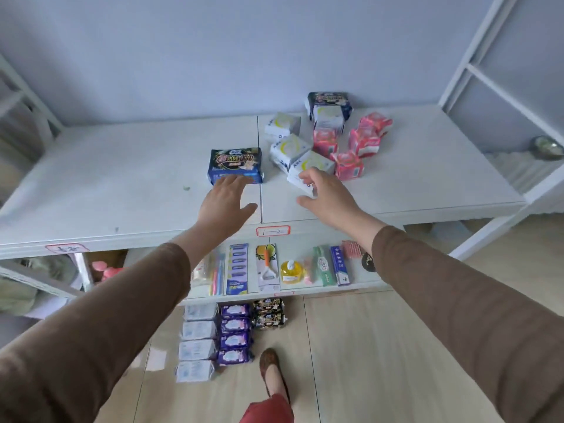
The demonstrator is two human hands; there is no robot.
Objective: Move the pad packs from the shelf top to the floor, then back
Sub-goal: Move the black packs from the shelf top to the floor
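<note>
A person in brown sleeves reaches both arms over a white shelf top [122, 178]. The left hand [224, 198] is spread flat, fingers straight, its fingertips on the near edge of a dark blue pad pack [235, 164] that lies flat near the middle of the surface. The right hand [328, 193] is loosely open, fingers slightly bent and thumb apart, its fingertips at the near end of a white pad pack [306, 169]; whether they touch it cannot be told, and the hand clasps nothing.

Beyond it, toward the back edge, lie more white packs [288, 146], glossy pink packs [364, 141] and another dark pack [329, 106] propped against the wall, all in soft, crinkled plastic wrap.

On the pale tiled floor [381, 346], against the foot of the shelf, stand rows of pale blue packs [197, 349], purple packs [235, 334] and two black packs [270, 314]. A lower shelf [360, 280] carries toothbrushes, toothpaste boxes and a small yellow bottle [291, 271].
</note>
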